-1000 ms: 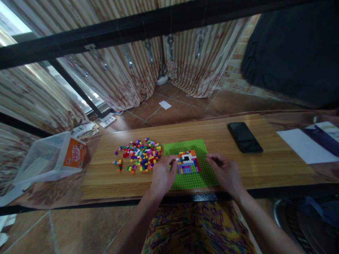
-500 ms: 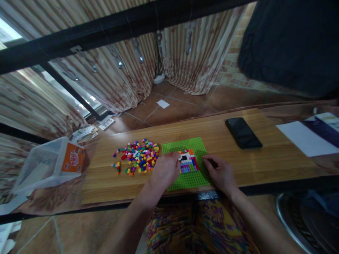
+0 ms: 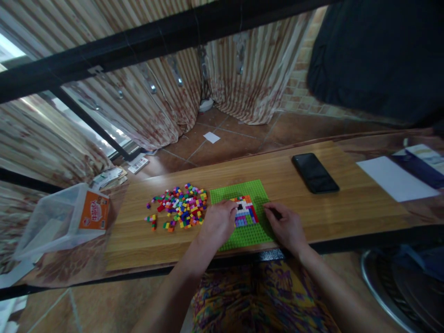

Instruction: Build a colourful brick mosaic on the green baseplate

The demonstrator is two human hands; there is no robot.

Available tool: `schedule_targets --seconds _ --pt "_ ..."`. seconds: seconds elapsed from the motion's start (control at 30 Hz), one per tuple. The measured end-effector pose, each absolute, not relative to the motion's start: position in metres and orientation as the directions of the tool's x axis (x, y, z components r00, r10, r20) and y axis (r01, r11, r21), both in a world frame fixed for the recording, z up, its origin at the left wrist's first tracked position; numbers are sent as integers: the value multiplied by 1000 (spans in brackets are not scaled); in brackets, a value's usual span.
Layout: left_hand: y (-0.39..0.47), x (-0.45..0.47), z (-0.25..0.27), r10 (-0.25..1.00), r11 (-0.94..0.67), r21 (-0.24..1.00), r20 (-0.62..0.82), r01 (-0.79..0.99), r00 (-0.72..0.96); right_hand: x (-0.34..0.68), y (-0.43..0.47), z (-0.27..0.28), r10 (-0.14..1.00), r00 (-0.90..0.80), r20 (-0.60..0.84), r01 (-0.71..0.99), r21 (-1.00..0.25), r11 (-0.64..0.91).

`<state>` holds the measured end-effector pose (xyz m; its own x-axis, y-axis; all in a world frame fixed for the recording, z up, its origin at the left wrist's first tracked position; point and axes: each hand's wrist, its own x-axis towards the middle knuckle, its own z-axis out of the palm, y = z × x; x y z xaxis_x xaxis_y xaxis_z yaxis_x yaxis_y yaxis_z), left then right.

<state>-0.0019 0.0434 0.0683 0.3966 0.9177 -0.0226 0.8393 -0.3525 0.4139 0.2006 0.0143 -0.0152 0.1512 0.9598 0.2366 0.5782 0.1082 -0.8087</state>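
Note:
A green studded baseplate [image 3: 255, 237] lies on the wooden board in front of me. On its middle is a flat patch of toy building bricks [image 3: 248, 217] in white, black, red, orange, blue and purple. My left hand [image 3: 218, 223] is over the patch's left side, thumb and fingers pinched together at the bricks; whatever is between the fingertips is hidden. By the baseplate's right edge rests my right hand [image 3: 286, 227], its fingers curled and the fingertips pressed together. Too little shows there to make out what it holds. Left of the plate lies a pile of loose bricks [image 3: 183, 206].
A black phone [image 3: 315, 172] lies on the wooden board [image 3: 138, 247] to the right. Farther right are a white sheet of paper [image 3: 395, 178] and a dark blue printed one. A clear plastic box [image 3: 58, 226] with an orange label stands at the left.
The whole view has shifted slightly. Both hands keep their places at the baseplate, with the left fingertips still pinched over the brick patch.

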Motion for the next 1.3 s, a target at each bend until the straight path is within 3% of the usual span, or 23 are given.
schedule_targets --seconds 0.13,0.43,0.7,1.3 --pt "41 -2 68 929 -325 415 -28 850 368 200 15 -14 958 151 244 594 -797 110" --pt "40 4 71 945 -286 267 -82 920 318 201 15 -16 961 140 238 585 -803 114" --pt "39 0 70 965 -180 530 -67 829 252 200 15 -15 958 142 247 607 -786 113" --pt "48 2 61 992 -23 677 -75 736 100 200 14 -14 960 134 245 615 -781 113"
